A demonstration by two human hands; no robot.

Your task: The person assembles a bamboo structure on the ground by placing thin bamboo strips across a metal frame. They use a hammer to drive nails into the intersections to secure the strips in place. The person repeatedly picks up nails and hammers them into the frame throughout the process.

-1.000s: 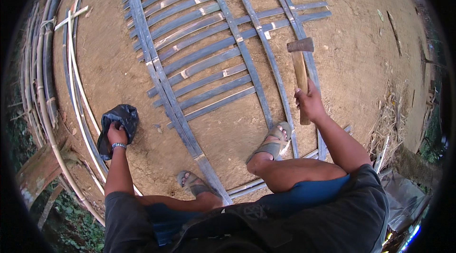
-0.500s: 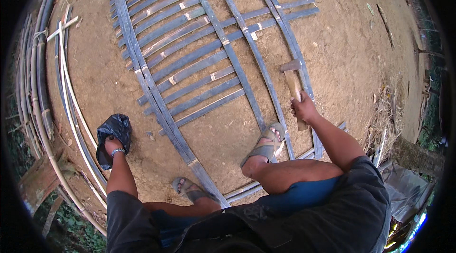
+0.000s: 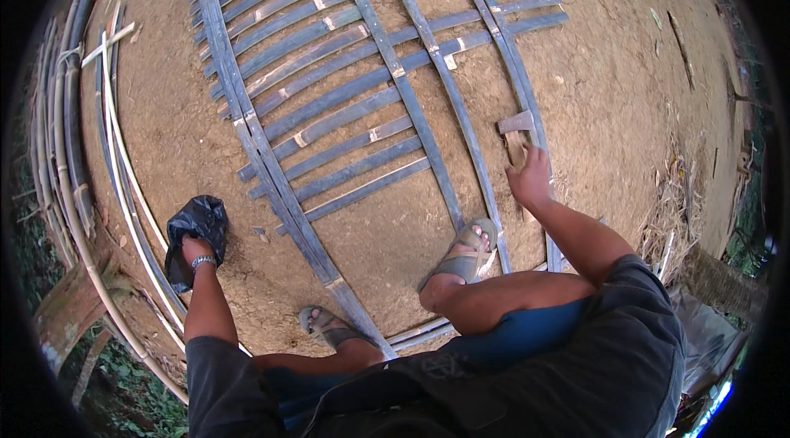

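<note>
My left hand [image 3: 195,250] reaches into the mouth of a crumpled black plastic bag [image 3: 202,220]; its fingers are hidden inside. My right hand [image 3: 532,180] is over the wooden handle of a hatchet [image 3: 516,123], its thumb and fingers spread apart. The hatchet's metal head lies beside a long dark bamboo strip [image 3: 512,68] on the right. Part of the handle is hidden under the hand. Between my hands stretches a lattice of split bamboo, its cross slats [image 3: 337,121] fixed over long strips.
My sandalled feet [image 3: 462,255] [image 3: 331,326] stand among the long strips. Bamboo poles [image 3: 59,125] and thin pale strips [image 3: 123,166] lie along the left. A stick [image 3: 681,47] and dry straw [image 3: 676,199] are on the dirt at the right.
My right hand has opened from its grip round the hatchet handle and moved up it, toward the head. My left hand stays in the bag. The view has shifted slightly.
</note>
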